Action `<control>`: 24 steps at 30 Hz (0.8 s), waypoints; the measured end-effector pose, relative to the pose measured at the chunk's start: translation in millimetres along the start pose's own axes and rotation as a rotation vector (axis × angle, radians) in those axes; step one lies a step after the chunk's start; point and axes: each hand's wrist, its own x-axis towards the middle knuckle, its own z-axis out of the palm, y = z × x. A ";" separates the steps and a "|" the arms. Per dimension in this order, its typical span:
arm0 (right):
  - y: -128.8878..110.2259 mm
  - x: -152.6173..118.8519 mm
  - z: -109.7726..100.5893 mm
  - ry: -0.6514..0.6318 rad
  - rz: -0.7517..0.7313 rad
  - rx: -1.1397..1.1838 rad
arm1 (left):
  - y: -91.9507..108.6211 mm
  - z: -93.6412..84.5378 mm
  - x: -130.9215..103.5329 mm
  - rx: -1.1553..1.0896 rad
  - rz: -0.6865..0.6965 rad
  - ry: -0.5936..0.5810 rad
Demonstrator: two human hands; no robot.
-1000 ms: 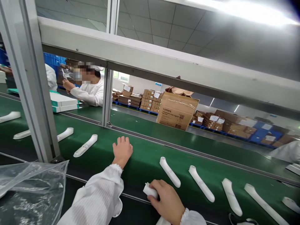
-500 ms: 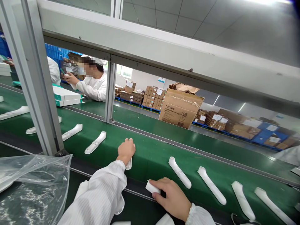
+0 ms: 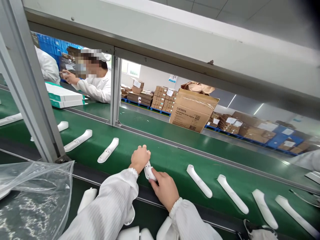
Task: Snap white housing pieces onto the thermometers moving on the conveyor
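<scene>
My left hand (image 3: 140, 158) is closed on the upper end of a white plastic housing (image 3: 147, 170), long and bent like a handheld thermometer, over the green belt (image 3: 165, 160). Its upper part is hidden under my fingers. Between my right thumb and fingers is a small white plastic cover (image 3: 151, 174); my right hand (image 3: 165, 189) holds it against the housing's near end. Whether the cover is seated I cannot tell. To the left, another white housing (image 3: 108, 150) lies button side up, and to the right a similar one (image 3: 199, 181) rests on the belt.
More white housings (image 3: 232, 194) lie along the belt. Loose white parts (image 3: 128, 233) are near my forearms, with a clear plastic bag (image 3: 37, 200) at left. A metal post (image 3: 37, 83) and overhead beam (image 3: 160, 43) frame the line. Across it sit a co-worker (image 3: 97, 83) and a carton (image 3: 193, 111).
My right hand has moved up and left, bringing the small cover to the housing under my left hand. My left hand and the housings on the belt have shifted slightly right.
</scene>
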 end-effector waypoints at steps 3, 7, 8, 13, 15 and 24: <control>4.4 -5.6 1.2 -0.032 -0.039 -0.030 | 6.8 2.7 -1.2 -0.005 0.003 -0.004; 14.7 -8.5 -0.2 -0.066 -0.042 -0.036 | 15.9 8.0 -3.1 -0.018 0.013 -0.029; 17.5 -7.3 -1.3 -0.082 -0.022 -0.041 | 18.5 9.5 -3.6 -0.018 0.017 -0.041; 28.0 -2.5 -9.4 -0.112 0.077 -0.098 | 32.4 9.5 -5.4 -0.011 0.098 -0.117; 27.2 -4.9 -15.0 -0.113 0.095 -0.129 | 34.9 0.0 -3.6 -0.015 0.145 -0.207; -37.8 -26.4 -45.2 -0.256 0.020 0.160 | -42.4 -90.3 19.3 -0.027 0.124 0.058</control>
